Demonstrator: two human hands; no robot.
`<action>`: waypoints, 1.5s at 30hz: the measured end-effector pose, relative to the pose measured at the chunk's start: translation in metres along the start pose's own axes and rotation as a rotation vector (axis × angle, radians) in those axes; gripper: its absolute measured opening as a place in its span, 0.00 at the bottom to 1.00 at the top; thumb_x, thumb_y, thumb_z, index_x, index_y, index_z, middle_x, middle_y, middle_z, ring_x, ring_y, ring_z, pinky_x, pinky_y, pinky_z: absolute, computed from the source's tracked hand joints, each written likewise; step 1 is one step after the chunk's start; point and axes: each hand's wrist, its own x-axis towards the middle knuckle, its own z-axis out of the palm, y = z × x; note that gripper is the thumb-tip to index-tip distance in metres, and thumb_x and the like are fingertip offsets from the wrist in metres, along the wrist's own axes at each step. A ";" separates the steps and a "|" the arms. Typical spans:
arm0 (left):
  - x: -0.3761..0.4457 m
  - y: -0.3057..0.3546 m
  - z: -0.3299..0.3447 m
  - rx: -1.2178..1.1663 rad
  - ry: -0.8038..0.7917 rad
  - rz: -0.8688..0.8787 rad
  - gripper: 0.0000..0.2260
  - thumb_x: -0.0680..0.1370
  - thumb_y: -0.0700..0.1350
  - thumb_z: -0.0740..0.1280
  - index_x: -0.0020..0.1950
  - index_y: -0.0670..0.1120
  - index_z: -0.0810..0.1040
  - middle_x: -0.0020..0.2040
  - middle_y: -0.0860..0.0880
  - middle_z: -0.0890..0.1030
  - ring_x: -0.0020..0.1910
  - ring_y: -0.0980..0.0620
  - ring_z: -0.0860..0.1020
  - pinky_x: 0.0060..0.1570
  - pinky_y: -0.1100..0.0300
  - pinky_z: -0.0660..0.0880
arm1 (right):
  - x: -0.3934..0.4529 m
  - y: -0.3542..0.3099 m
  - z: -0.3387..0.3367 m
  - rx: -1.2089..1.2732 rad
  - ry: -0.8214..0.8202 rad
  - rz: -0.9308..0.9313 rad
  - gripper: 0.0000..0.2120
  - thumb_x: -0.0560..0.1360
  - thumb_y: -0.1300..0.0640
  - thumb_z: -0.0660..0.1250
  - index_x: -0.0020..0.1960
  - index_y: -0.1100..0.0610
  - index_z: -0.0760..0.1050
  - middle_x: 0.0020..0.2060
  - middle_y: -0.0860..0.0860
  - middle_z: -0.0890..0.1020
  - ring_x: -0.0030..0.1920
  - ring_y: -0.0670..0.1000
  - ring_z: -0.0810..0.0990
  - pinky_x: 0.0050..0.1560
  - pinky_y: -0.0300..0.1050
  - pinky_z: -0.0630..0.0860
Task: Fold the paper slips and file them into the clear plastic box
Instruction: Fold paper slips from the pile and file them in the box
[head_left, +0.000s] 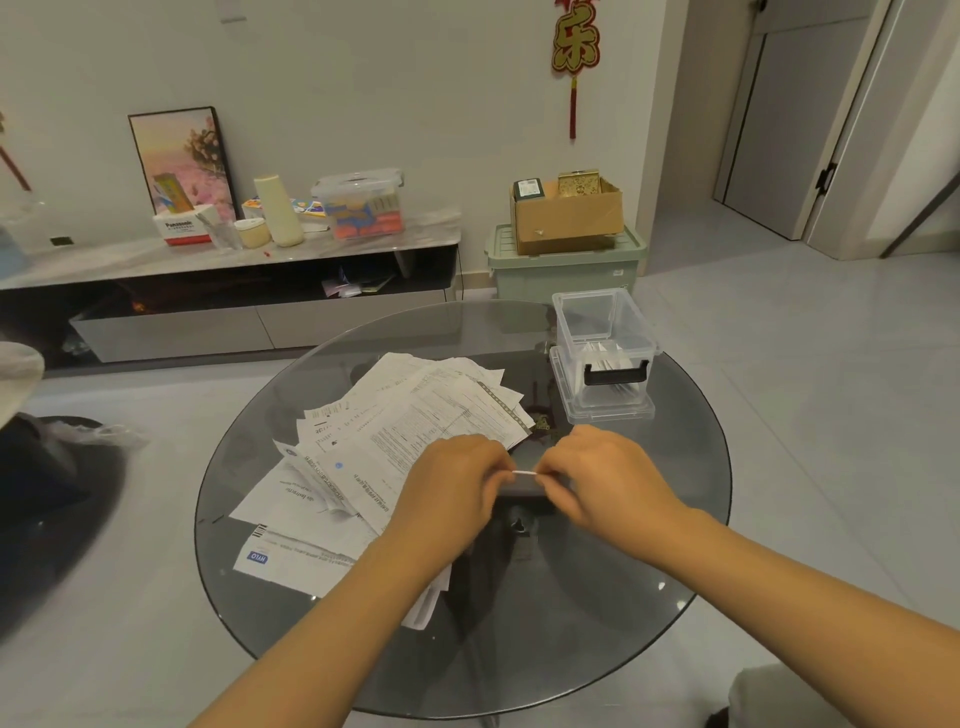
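Two hands pinching one slip, one box

The single head-worn view looks forward and down, close over a round glass table.

A round dark glass table fills the lower middle of the frame, standing on a pale tiled floor. In the upper left, a long low TV cabinet runs along the white wall; on its top stand a framed flower picture leaning against the wall, a white Panasonic carton, a cream cylindrical container and a lidded clear storage tub with colourful contents. Right of the cabinet, upper centre, a cardboard box sits on a pale green lidded bin. A red and gold hanging ornament decorates the wall above. A grey door shows at the upper right.
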 end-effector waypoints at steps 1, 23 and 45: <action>0.005 0.002 -0.003 -0.010 0.017 -0.012 0.05 0.77 0.44 0.66 0.46 0.48 0.81 0.44 0.51 0.81 0.45 0.52 0.76 0.47 0.59 0.71 | 0.002 0.001 -0.006 0.013 0.009 0.022 0.07 0.69 0.56 0.65 0.34 0.55 0.79 0.27 0.48 0.78 0.32 0.52 0.75 0.27 0.45 0.71; 0.143 0.031 0.014 -0.250 0.011 -0.020 0.11 0.78 0.43 0.61 0.57 0.50 0.79 0.54 0.53 0.79 0.58 0.54 0.73 0.65 0.54 0.65 | 0.060 0.093 -0.058 0.090 0.485 0.664 0.08 0.75 0.59 0.65 0.49 0.57 0.81 0.41 0.51 0.83 0.44 0.53 0.77 0.40 0.47 0.74; 0.185 0.027 0.058 0.059 -0.221 0.293 0.36 0.69 0.55 0.36 0.54 0.48 0.82 0.52 0.52 0.80 0.56 0.56 0.68 0.65 0.58 0.44 | 0.075 0.124 -0.041 -0.159 0.033 0.469 0.12 0.77 0.55 0.61 0.56 0.48 0.81 0.46 0.45 0.81 0.54 0.48 0.66 0.50 0.38 0.56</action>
